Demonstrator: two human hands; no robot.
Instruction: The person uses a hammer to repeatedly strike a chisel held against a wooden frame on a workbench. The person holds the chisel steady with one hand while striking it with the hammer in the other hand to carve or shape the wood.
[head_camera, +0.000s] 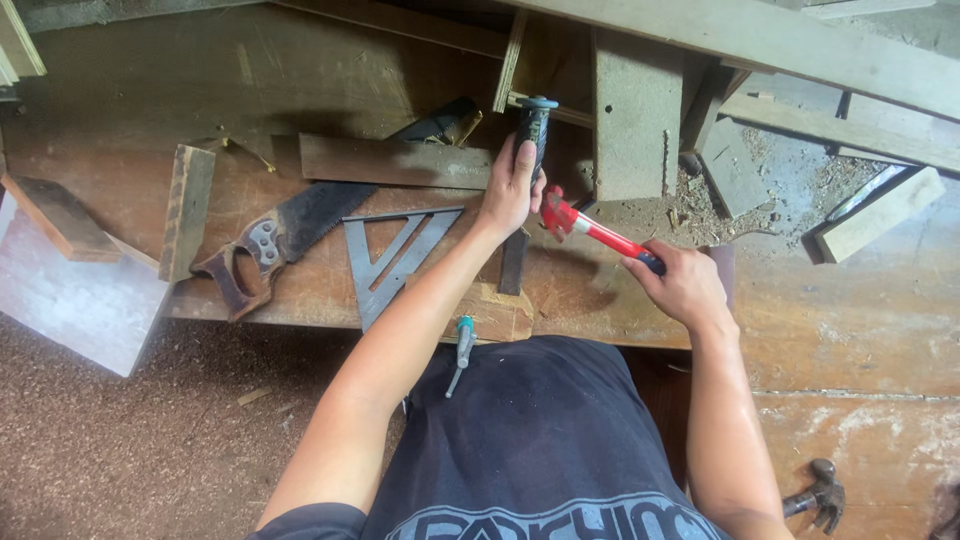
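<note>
Nearest the lens I see the dark T-shirt (545, 440) filling the bottom centre, with a small screwdriver with a teal-and-grey handle (462, 350) lying at its upper left edge. At the lower right corner a dark steel claw hammer head (820, 495) rests on the worn wooden floor (860, 330).

My right hand (685, 285), right of centre, is closed in a full fist around the dark grip of a red-handled hammer (590, 232); its red head points up and left, toward the other hand. My left hand (512, 185), just above centre, is wrapped shut around a black ribbed-handled chisel with a blue cap (535, 125), thumb along the handle, the tool standing near upright. The red hammer head sits just beside this hand, low against the chisel; whether it touches I cannot tell.

Both work over a scarred, dusty brown wooden workboard (300, 285). Left of my forearm lies a grey metal triangular square (395, 255), flat. Further left a handsaw with a dark blade and brown wooden handle (290, 230) runs diagonally, blade up toward the chisel. A short flat plank (395, 162) lies across just above the square, and a narrow upright offcut (187, 210) stands at the left.

Farther up, a pale rough timber block (637, 115) rises right of the chisel, with sawdust and shavings (700, 210) scattered beside it and loose planks (800, 40) across the top right.
</note>
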